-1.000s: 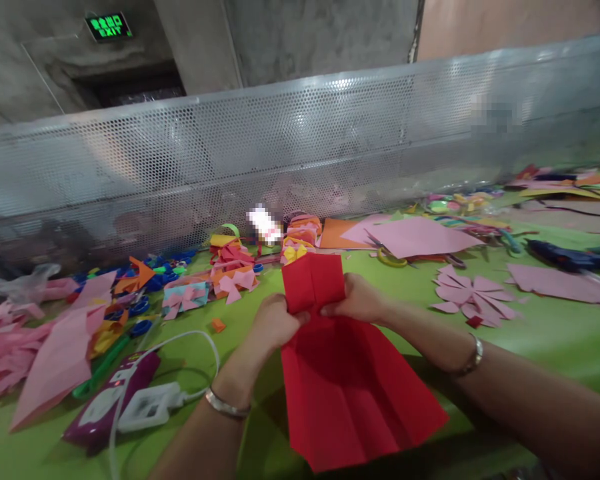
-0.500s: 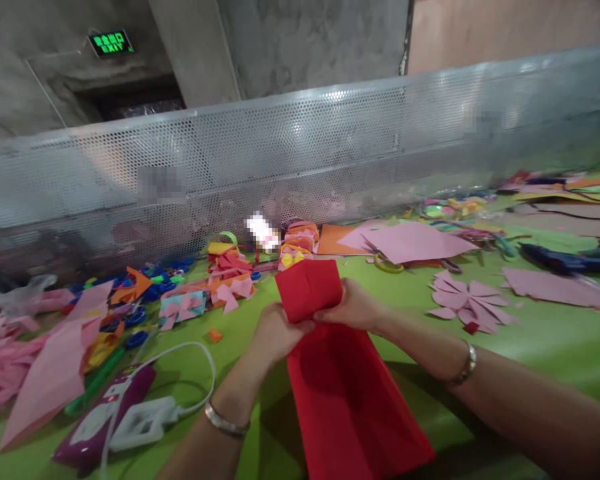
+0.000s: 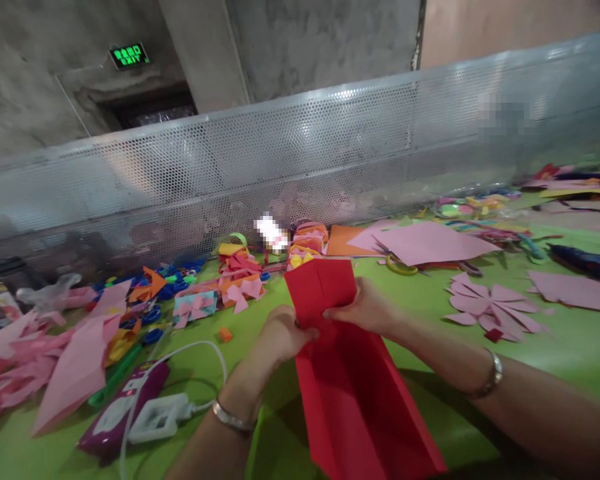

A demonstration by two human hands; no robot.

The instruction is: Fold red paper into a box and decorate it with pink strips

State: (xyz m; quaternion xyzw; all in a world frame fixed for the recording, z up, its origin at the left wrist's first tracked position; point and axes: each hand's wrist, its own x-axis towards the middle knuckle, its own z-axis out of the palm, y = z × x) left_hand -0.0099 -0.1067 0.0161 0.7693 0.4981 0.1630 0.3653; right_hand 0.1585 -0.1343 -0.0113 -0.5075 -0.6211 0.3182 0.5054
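Observation:
A large folded sheet of red paper point(image 3: 350, 393) slopes from the far end between my hands down toward the bottom of the view. Its sides are raised like a shallow trough. My left hand point(image 3: 285, 333) grips the left edge near the far end, thumb lying on top. On the right edge, my right hand point(image 3: 363, 308) pinches the paper with its thumb across the inner face. Beyond both thumbs the end flap point(image 3: 321, 283) stands up with a crease down its middle. The fingers behind the paper are hidden.
A purple-and-white power strip point(image 3: 125, 407) with a white plug and cable lies left. Pink paper scraps point(image 3: 75, 373) crowd the left side. Scissors point(image 3: 400, 265), a pink paper flower point(image 3: 490, 303) and a dark blue glue gun point(image 3: 585, 262) lie right. A perforated metal screen point(image 3: 305, 147) runs behind.
The far end flap has opened out from a folded-over, box-like shape to a flatter, more upright one. My thumbs have moved apart slightly. The whole view has shifted a little.

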